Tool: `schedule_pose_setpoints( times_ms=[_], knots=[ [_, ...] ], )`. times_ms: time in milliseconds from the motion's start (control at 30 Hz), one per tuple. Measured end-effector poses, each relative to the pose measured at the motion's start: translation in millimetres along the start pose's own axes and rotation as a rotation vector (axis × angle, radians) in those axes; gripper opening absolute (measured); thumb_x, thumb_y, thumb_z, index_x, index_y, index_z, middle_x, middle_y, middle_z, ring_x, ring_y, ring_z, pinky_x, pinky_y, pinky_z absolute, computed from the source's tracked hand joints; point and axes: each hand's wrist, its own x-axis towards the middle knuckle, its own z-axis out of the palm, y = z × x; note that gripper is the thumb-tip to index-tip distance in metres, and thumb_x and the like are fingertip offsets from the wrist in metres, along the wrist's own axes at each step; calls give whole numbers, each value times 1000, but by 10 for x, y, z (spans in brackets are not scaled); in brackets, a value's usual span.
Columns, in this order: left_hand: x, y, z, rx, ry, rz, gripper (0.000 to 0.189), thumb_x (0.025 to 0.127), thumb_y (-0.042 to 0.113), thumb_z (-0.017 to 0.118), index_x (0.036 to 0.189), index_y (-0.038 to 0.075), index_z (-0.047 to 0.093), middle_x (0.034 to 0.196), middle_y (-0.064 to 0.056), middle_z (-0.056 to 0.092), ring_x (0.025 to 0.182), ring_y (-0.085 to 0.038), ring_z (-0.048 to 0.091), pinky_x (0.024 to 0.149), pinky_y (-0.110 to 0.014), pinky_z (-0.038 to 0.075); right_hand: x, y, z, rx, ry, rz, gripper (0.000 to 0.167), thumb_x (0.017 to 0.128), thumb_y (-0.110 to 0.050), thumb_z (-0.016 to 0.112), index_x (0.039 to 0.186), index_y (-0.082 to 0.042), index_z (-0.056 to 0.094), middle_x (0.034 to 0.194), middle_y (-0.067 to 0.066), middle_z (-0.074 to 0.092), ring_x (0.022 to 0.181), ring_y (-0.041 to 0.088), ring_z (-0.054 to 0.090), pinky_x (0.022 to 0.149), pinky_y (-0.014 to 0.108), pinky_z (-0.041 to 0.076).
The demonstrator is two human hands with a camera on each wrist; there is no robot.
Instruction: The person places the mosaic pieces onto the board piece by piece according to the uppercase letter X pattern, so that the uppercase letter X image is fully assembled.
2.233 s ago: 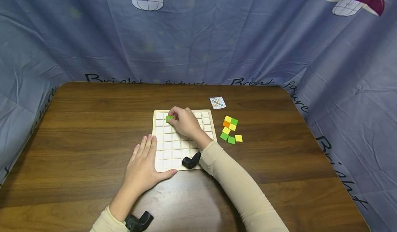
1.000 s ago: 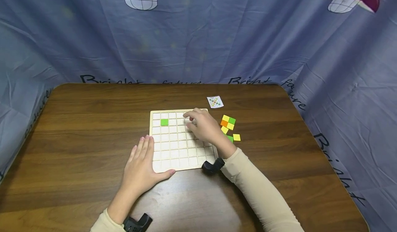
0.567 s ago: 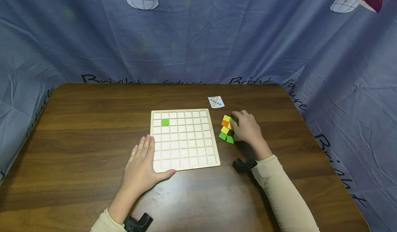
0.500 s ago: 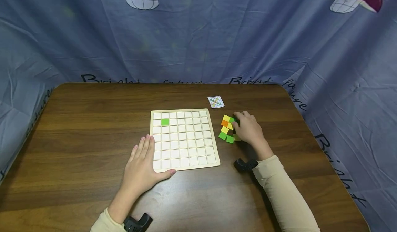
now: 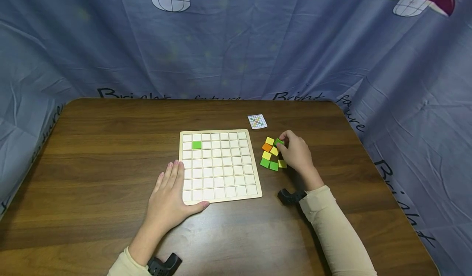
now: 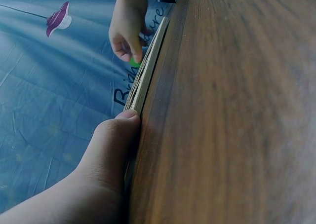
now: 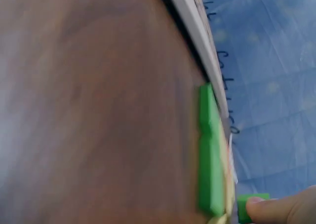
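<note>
A pale wooden grid board (image 5: 217, 172) lies on the table, with one green tile (image 5: 197, 144) in its second row near the left. My left hand (image 5: 166, 198) has its fingers straight along the board's left edge, and the thumb (image 6: 111, 140) lies at the near edge. Right of the board, my right hand (image 5: 296, 153) pinches a green tile (image 5: 278, 141) between thumb and fingers; the right wrist view shows that tile (image 7: 242, 210) against the thumb. Beside it are an orange tile (image 5: 267, 147), yellow tiles (image 5: 274, 151) and two green tiles (image 5: 264, 163).
A small printed card (image 5: 257, 121) with a coloured grid pattern lies behind the board, to the right. The brown wooden table (image 5: 110, 153) is backed by a blue curtain (image 5: 236, 54). Both wrists carry black devices (image 5: 291, 196).
The right hand set a green tile on the board, let go, and moved right to the loose tiles. It now pinches another green tile, slightly lifted. The left hand stays at the board's edge.
</note>
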Motion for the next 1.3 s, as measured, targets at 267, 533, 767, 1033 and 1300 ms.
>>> schedule_pose_setpoints(
  times_ms=[267,533,767,1033,1300],
  knots=[
    [-4,3,-5,-5,3,2,134,67,87,61,157,-2,18,164,-20,19,154,-34,16,125,-51,16,26,-448,101,154,-23,-60,17,97,-25,65,109,-14,60,93,4,64,72,22,55,60,31,43],
    [1,10,-13,-1,10,3,133,67,87,61,156,-3,20,163,-20,22,154,-35,19,124,-51,18,-54,-1071,474,252,-125,-208,13,95,-23,68,105,-18,62,92,-1,64,73,15,58,66,31,47],
    [0,8,-15,5,15,6,132,67,85,63,155,-4,22,163,-21,23,153,-35,21,124,-51,19,-113,-1431,731,205,-195,-316,12,94,-24,69,103,-19,63,88,-5,64,79,11,59,71,28,48],
    [2,15,-28,-1,4,1,132,67,85,63,156,-4,21,163,-21,22,153,-35,19,124,-50,18,-95,-1496,866,173,-188,-358,12,93,-24,70,102,-19,65,84,-6,60,74,11,54,67,26,44],
    [-3,14,-30,-5,-4,-6,131,68,84,64,156,-3,21,163,-21,22,153,-35,19,125,-50,17,-126,-1517,914,90,-164,-393,13,93,-27,71,104,-20,68,91,-5,59,81,11,56,69,27,46]
  ],
)
